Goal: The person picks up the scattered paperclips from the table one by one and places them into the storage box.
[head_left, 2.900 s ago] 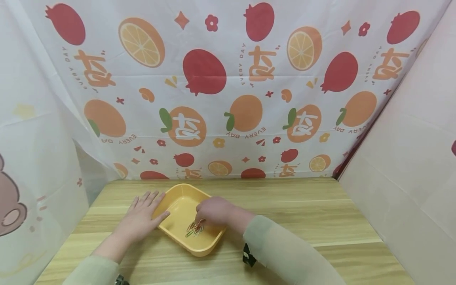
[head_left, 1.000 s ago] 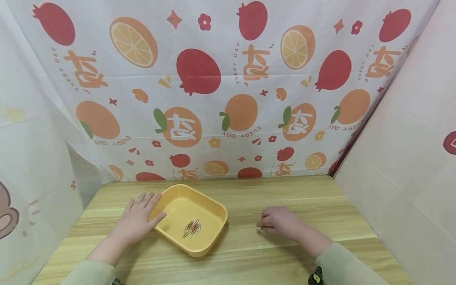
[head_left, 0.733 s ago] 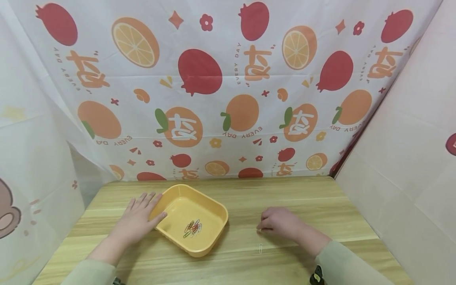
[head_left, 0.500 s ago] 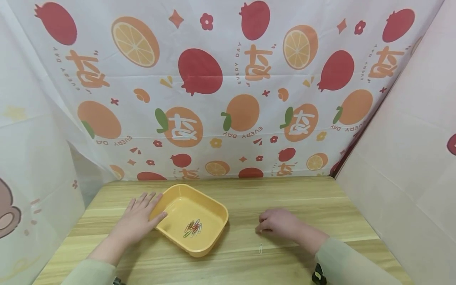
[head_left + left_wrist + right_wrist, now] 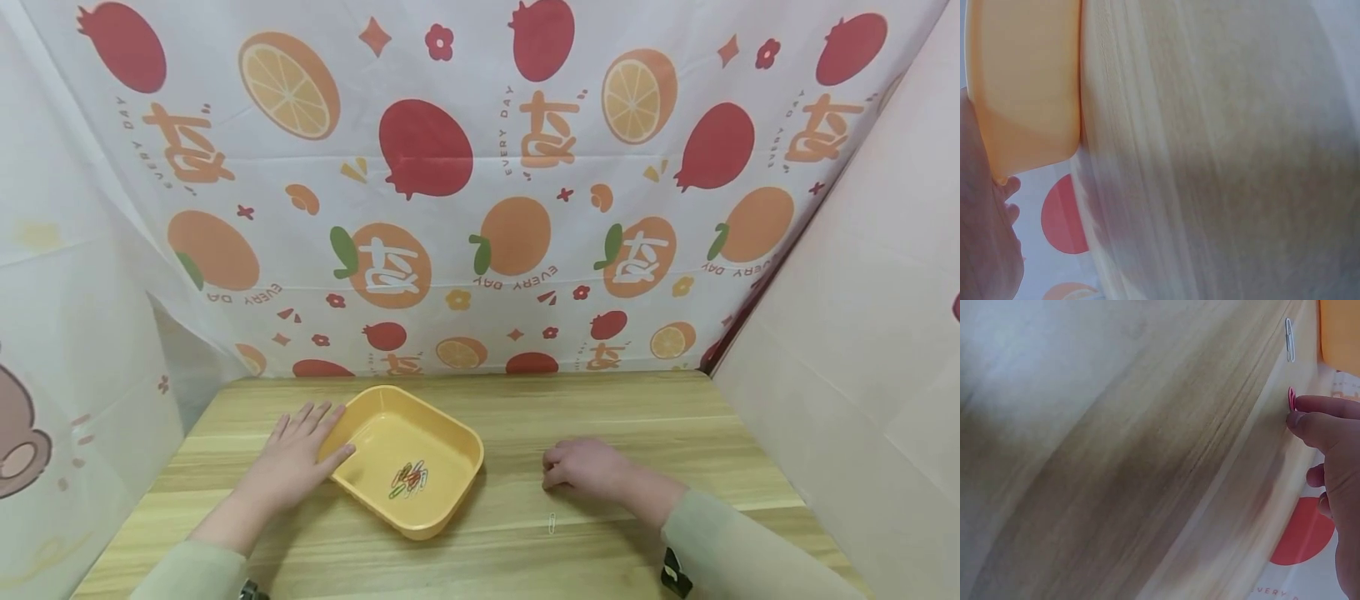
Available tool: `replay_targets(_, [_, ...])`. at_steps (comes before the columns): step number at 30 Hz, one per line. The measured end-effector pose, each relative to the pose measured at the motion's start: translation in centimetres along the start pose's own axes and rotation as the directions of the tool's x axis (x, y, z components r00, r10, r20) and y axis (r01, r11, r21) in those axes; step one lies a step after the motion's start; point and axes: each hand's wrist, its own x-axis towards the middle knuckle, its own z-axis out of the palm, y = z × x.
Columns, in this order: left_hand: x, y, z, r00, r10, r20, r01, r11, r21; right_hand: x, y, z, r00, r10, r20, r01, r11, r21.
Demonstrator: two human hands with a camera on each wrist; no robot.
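A yellow plastic tray [image 5: 450, 433] stands left of centre on the wooden table. Several coloured paper clips [image 5: 408, 479] lie in a small heap on its floor. My left hand [image 5: 288, 462] rests on the tray's left rim with its fingers spread and straight. Right of the tray, my right hand [image 5: 588, 468] is low over the table. In the right wrist view its thumb and forefinger pinch a pink paper clip [image 5: 1292, 399]. A white paper clip [image 5: 552, 523] lies on the table just in front of that hand, apart from it.
The wood-grain table [image 5: 637, 550] ends at the back against a white curtain [image 5: 465, 183] printed with fruit. Pale cloth panels [image 5: 862, 350] close in both sides.
The right hand has left the tray and moved right to the table, where a white paper clip now lies. Since then it has barely shifted. The left hand stays on the rim.
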Motion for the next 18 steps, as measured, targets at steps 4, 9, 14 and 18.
replay_targets(4, [0.0, 0.1, -0.1, 1.000, -0.003, 0.001, 0.003, 1.000, 0.000, 0.3, 0.1, -0.2, 1.000, 0.003, 0.024, -0.003, 1.000, 0.011])
replay_targets(9, [0.0, 0.1, 0.0, 1.000, -0.005, -0.001, 0.005, 1.000, 0.002, 0.7, 0.1, -0.8, 0.997, 0.022, 0.079, -0.025, 0.999, 0.027])
replay_targets(14, [0.0, 0.0, 0.1, 1.000, -0.004, 0.000, 0.004, 1.000, 0.008, 1.4, -0.1, -1.6, 0.986, 0.065, 0.157, -0.076, 0.995, 0.066])
replay_targets(18, [0.0, 0.1, 0.0, 1.000, -0.005, 0.001, 0.005, 1.000, 0.010, 1.7, -0.2, -2.0, 0.973, 0.094, 0.211, -0.117, 0.988, 0.101])
